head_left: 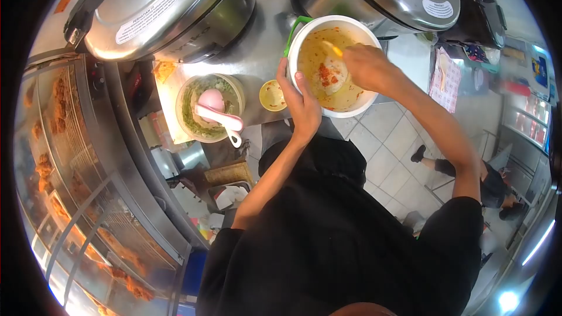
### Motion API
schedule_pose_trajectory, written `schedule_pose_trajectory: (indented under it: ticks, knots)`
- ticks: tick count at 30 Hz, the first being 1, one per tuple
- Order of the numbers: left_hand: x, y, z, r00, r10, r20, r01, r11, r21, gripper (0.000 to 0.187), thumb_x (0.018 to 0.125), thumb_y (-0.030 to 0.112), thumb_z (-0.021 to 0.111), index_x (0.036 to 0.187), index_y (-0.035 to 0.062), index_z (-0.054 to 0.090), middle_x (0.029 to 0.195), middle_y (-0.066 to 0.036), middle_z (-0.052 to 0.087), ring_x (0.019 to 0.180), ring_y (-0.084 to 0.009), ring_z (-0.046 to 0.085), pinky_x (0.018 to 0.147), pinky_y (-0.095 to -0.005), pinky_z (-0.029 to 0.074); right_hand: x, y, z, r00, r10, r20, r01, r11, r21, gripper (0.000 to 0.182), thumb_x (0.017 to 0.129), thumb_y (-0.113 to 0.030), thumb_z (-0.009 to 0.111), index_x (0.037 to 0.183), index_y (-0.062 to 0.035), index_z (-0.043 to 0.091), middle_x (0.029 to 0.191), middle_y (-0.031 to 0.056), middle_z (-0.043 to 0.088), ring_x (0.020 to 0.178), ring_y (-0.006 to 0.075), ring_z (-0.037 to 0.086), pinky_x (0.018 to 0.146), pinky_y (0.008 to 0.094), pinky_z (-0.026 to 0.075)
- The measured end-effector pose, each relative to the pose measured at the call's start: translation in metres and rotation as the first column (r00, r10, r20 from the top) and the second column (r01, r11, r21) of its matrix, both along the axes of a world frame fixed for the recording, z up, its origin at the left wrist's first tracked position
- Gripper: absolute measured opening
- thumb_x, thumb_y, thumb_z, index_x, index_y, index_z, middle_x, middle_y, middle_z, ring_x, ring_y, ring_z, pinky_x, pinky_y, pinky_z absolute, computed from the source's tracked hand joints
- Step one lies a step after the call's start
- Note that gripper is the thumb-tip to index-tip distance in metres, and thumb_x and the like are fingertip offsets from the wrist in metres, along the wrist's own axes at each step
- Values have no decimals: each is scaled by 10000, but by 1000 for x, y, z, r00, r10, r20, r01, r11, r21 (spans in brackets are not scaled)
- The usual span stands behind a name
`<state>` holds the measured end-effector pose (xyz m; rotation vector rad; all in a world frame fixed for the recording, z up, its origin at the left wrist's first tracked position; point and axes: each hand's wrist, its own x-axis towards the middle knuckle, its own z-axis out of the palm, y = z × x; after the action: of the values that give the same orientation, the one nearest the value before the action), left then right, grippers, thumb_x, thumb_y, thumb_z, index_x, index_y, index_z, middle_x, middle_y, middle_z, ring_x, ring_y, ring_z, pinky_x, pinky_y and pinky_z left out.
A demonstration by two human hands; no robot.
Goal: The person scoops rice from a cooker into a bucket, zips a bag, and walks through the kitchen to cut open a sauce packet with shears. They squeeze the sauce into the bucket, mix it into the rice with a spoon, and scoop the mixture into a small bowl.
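A white round bucket [373, 98] with a green handle [294, 34] stands at the counter's edge in front of me. Pale cooked food with a reddish-orange patch [329, 76] lies inside it. My left hand [303, 108] grips the bucket's near left side, thumb over the rim and fingers along the outer wall. Reaching over the right rim, my right hand [367, 67] is closed on a yellow utensil [333, 48]; its full shape is hidden. A small yellow cup [272, 95] with reddish residue sits just left of my left hand.
Left of the cup, a tub [182, 102] of greenish food holds a pink scoop [219, 118]. Two large metal cookers [216, 23] [374, 0] stand behind. A glass cabinet of fried food [76, 187] lines the left. Another person [494, 187] is at the far right, beyond the tiled floor.
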<state>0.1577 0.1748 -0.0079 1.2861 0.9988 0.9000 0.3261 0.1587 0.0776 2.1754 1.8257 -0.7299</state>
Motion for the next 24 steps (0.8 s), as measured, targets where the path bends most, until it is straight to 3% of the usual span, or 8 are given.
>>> schedule_pose_trajectory:
  ticks: [3,8,12,14,18,20,23,24]
  knots:
    - [4,-2,0,1000,20,-17,-20,1000,18,491,1059,270,365,1401,-76,300,1415,-247,375,1332,-324,367,1121,-408,253,-8,5,-1,990,13,139,22,968,-249,120,791,-22,618,840,-43,726,880,165,718,853,294,703,715,412,548]
    - [4,-4,0,998,53,-43,-50,997,51,479,1057,252,365,1404,-73,300,1405,-237,385,1310,-314,385,1108,-404,268,-16,-3,-73,997,19,-80,-50,914,-404,137,732,-47,633,837,12,698,860,206,697,865,352,685,686,446,539]
    - [4,-2,-3,999,47,-1,-46,997,55,477,1054,246,371,1405,-69,300,1398,-232,392,1299,-305,395,1097,-400,287,-3,-5,-62,991,-84,-105,34,911,-410,168,775,-77,639,897,24,695,858,218,692,861,364,681,721,462,531]
    - [0,-2,1,999,-13,-32,12,1000,-13,478,1058,241,361,1420,-60,284,1429,-223,361,1333,-285,362,1114,-392,272,2,-14,-66,919,-140,-369,43,965,-260,211,820,-135,653,957,21,692,863,241,684,854,376,678,742,465,524]
    - [4,0,2,1000,21,7,-21,1000,16,471,1058,229,362,1422,-59,282,1430,-224,368,1335,-290,365,1119,-395,271,11,-6,-42,929,-31,-369,-90,947,-308,253,845,-186,659,971,31,685,872,257,677,847,388,673,755,460,519]
    - [6,0,4,998,67,-6,-67,998,14,475,1049,235,383,1402,-70,296,1402,-226,389,1298,-292,398,1093,-395,297,21,11,14,980,-53,-189,-5,956,-293,274,842,-205,667,982,30,685,874,252,679,847,399,668,762,461,518]
    - [6,1,2,998,58,24,-58,998,13,484,1050,228,378,1411,-77,274,1425,-235,365,1329,-298,373,1117,-398,268,9,9,-24,943,54,-327,-110,982,-154,268,825,-185,676,1002,17,688,879,233,687,846,391,671,767,460,520]
    - [6,0,1,999,41,23,-41,999,16,484,1050,228,378,1411,-77,274,1425,-235,365,1329,-298,373,1117,-398,268,-11,12,-33,950,-73,-304,-23,953,-302,264,800,-148,686,1012,9,685,907,239,686,852,379,675,768,455,528]
